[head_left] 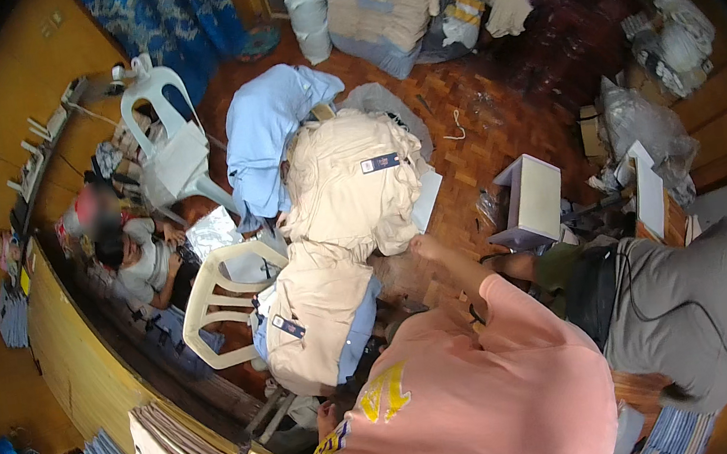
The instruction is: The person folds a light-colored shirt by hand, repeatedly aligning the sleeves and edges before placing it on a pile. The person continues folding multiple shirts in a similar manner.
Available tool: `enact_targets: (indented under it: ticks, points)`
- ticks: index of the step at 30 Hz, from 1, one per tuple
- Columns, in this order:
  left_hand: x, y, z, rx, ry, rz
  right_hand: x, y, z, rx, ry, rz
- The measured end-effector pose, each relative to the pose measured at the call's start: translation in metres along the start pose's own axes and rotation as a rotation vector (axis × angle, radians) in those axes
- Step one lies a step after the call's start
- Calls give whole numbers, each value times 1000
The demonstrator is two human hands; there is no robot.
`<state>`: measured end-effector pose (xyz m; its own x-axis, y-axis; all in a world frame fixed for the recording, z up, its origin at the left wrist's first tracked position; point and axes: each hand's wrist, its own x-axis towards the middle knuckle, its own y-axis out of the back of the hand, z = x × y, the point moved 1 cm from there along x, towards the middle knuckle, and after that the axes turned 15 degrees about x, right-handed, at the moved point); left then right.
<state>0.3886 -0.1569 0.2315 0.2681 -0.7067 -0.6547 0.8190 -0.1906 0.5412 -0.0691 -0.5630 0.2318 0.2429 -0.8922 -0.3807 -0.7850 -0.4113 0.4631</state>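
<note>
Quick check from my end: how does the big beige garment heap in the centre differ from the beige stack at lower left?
The beige heap is loose and rumpled, while the beige stack is folded into neat layers. The heap spreads wide and rounded; the stack is compact with straighter edges. The heap lies close to the right hand; the stack sits well away from it. Both are beige cloth showing dark tags.
</note>
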Motion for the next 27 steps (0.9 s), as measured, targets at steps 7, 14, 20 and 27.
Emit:
enact_targets:
  ticks: [7, 14, 20, 27]
  points:
    - [38, 24, 42, -27, -126, -58, -129, -12, 17, 80, -209, -132]
    - [62, 27, 86, 49, -217, -29, -234, 19, 121, -197, -236, -52]
    - [50, 15, 37, 20, -217, -65, -227, 7, 120, 92, -493, -66]
    - [8, 13, 3, 127, 64, -160, -127, 168, -47, 1439, -133, 178]
